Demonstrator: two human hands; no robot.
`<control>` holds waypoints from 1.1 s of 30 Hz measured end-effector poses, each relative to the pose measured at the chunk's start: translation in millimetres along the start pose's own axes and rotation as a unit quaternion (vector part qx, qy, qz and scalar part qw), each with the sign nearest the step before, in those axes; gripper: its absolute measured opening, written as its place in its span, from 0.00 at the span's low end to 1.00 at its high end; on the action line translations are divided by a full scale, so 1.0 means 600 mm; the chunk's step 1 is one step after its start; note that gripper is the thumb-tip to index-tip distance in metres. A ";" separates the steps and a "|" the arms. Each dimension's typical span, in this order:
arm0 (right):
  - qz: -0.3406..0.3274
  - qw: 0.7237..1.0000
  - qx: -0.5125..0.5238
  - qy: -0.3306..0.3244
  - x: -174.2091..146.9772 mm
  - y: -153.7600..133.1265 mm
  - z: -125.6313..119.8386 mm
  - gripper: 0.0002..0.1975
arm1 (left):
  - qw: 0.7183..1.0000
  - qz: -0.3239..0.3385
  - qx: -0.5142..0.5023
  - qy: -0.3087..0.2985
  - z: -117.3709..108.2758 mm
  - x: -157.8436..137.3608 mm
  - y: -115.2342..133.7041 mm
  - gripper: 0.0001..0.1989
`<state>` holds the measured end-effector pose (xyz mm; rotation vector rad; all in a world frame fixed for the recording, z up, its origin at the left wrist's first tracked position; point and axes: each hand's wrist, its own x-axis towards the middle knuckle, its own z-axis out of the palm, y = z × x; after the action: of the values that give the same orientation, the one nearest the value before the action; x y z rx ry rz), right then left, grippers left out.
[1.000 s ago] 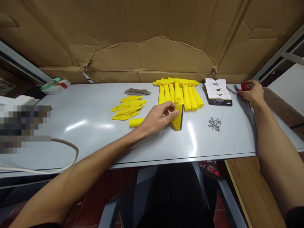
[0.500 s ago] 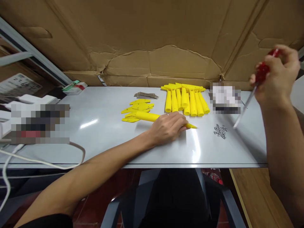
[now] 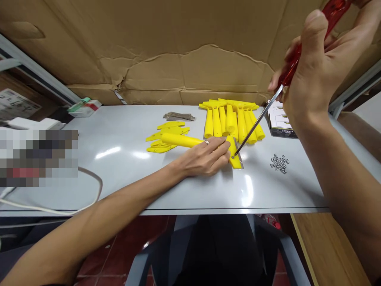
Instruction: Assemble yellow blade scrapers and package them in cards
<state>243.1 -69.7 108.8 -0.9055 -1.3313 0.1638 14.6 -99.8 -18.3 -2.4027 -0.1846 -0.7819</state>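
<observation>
Where left hand (image 3: 210, 157) grips, yellow scraper (image 3: 183, 140) beneath

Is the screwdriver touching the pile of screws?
Apart. The head view shows tabletop between the pile of screws and the screwdriver, whose tip is at the yellow scraper.

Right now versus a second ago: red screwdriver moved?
Yes. Against the table, the red screwdriver has moved left and up from the right end; its tip is at the yellow scraper in the left hand.

Bare left hand (image 3: 208, 157) low, palm down, fingers (image 3: 222, 151) curled, left forearm (image 3: 127, 206) slanting from lower left, bare right hand (image 3: 312, 75) high, thumb (image 3: 314, 37) upward, right forearm (image 3: 336, 167) steep
</observation>
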 end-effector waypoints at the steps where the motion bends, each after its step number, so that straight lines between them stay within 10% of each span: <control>1: -0.039 0.999 -0.007 0.027 -0.001 -0.001 0.000 0.06 | 1.000 -0.002 -0.006 -0.003 0.000 -0.001 -0.001 0.05; 33: -0.107 0.992 0.033 0.056 -0.009 0.020 0.013 0.06 | 0.999 -0.035 -0.029 0.026 0.016 -0.002 0.001 0.05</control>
<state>239.4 -61.0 96.7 -0.7002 -1.3011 -0.0082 18.6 -94.5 -25.5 -2.4389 -0.2281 -0.8931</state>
